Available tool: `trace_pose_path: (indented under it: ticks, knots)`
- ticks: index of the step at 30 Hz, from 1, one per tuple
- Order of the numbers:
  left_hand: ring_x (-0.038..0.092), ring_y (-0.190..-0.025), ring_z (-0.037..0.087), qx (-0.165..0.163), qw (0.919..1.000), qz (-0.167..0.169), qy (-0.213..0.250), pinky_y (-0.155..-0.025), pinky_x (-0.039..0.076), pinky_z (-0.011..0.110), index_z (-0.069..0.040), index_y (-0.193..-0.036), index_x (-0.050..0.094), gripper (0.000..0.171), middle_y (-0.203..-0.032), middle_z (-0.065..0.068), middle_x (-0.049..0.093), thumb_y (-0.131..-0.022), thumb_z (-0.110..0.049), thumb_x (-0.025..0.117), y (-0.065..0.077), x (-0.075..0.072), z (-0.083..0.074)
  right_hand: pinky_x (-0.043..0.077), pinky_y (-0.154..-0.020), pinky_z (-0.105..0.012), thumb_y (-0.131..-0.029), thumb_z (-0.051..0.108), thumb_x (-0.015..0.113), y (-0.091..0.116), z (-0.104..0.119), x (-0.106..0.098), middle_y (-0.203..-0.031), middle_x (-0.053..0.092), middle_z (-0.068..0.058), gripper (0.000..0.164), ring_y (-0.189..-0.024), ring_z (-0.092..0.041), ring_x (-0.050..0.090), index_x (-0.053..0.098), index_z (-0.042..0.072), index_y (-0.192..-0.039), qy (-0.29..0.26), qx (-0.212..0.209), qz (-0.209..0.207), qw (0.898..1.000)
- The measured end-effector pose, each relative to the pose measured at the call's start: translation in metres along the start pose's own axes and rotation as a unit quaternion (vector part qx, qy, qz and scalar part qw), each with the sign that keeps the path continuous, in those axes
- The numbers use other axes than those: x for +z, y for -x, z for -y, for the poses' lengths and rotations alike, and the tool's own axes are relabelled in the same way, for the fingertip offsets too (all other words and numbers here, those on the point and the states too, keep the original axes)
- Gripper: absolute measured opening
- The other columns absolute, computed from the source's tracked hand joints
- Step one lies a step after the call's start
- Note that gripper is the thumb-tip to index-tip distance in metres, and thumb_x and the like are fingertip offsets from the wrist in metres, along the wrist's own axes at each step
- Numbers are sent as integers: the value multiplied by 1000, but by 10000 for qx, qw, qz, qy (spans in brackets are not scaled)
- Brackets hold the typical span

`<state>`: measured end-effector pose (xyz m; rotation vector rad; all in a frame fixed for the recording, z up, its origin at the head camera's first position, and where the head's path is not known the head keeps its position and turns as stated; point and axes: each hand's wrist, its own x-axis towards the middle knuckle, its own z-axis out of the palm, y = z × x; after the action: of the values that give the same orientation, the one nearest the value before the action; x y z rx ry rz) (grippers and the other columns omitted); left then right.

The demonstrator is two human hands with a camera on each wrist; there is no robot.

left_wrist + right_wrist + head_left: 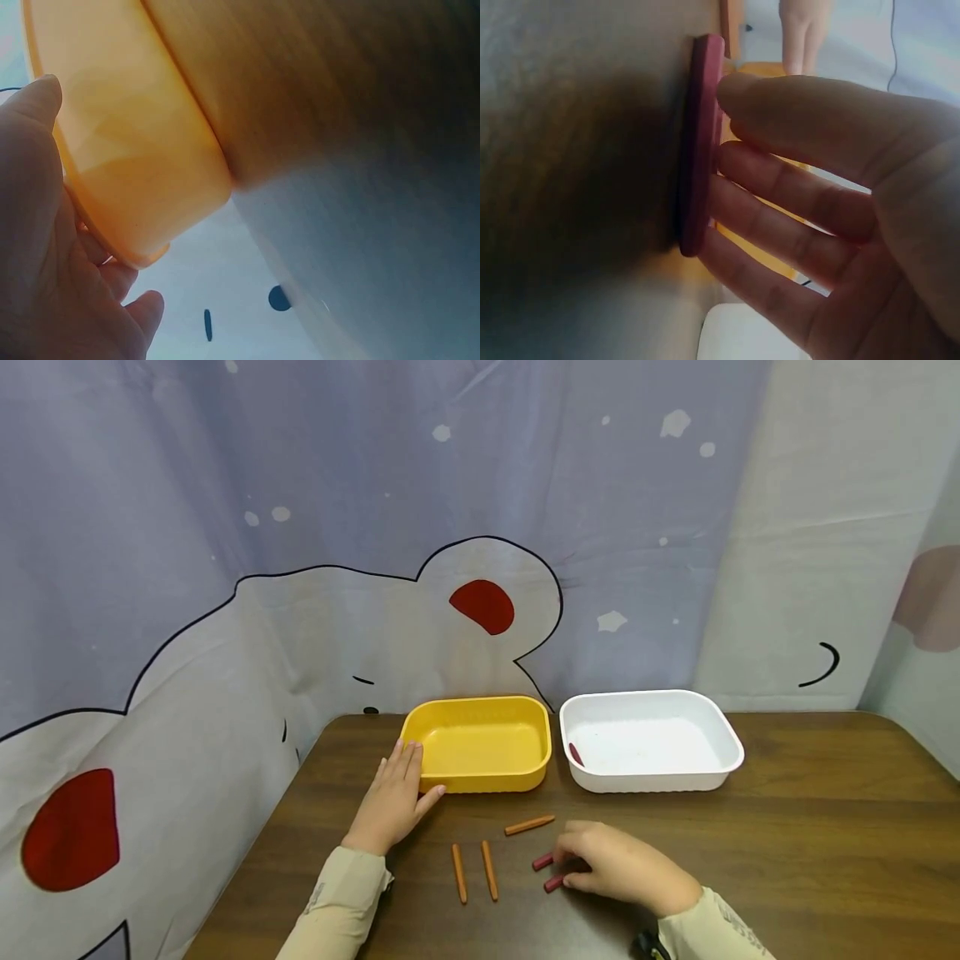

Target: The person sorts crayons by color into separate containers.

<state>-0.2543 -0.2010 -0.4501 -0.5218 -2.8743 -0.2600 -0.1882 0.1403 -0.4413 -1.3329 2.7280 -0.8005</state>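
Head view: on a brown wooden counter (825, 843), the right hand (626, 864), lower right of centre, bends its fingers over two maroon crayons (553, 884), touching one (whether gripped, I cannot tell). Left of centre, the left hand (392, 802) rests nearly straight fingers on the left rim of a yellow tray (483, 785). Three orange-brown crayons (489, 871) lie between the hands; right of centre stands a white tray (652, 783).

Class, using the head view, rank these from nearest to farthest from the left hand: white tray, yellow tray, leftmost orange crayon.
1. Yellow tray: its left side touches the left hand.
2. Leftmost orange crayon: on the person's side of that tray.
3. White tray: right of the yellow tray.
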Motion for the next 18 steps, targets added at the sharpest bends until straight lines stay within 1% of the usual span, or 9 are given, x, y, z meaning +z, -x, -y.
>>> trace_pose_path:
  ticks: [4, 8, 12, 18]
  knots:
    - [19, -152, 43, -7, 10000, -8, 20, -119, 22, 60, 12, -154, 29, 80, -159, 29, 30, -103, -45, 56, 0, 0, -1, 52, -73, -20, -82, 3, 81, 0, 2, 4, -93, 62, 9, 17, -86, -2, 63, 69, 14, -87, -83, -67, 108, 9999]
    - [19, -152, 43, -4, 10000, -26, 38, -120, 22, 60, 12, -154, 29, 80, -159, 30, 31, -103, -45, 57, 0, -1, -1, 53, -78, -19, -81, -1, 80, 0, 3, 7, -101, 68, 5, 18, -91, -3, 64, 72, 12, -89, -84, -256, 55, 9996]
    - [19, -151, 44, 7, 10000, -36, 25, -119, 22, 60, 12, -154, 30, 80, -159, 30, 31, -103, -44, 57, 0, -1, -2, 52, -78, -17, -79, -3, 80, -1, 3, 9, -101, 70, 4, 21, -91, -4, 63, 73, 13, -89, 81, -449, -87, 9989]
    - [19, -151, 43, 1, 10000, -9, -13, -119, 23, 60, 12, -154, 30, 80, -159, 29, 31, -104, -45, 56, 0, -1, -1, 51, -74, -16, -80, -4, 80, -2, 0, 12, -93, 66, 5, 20, -86, -4, 63, 73, 11, -91, 137, -568, -220, 9980]
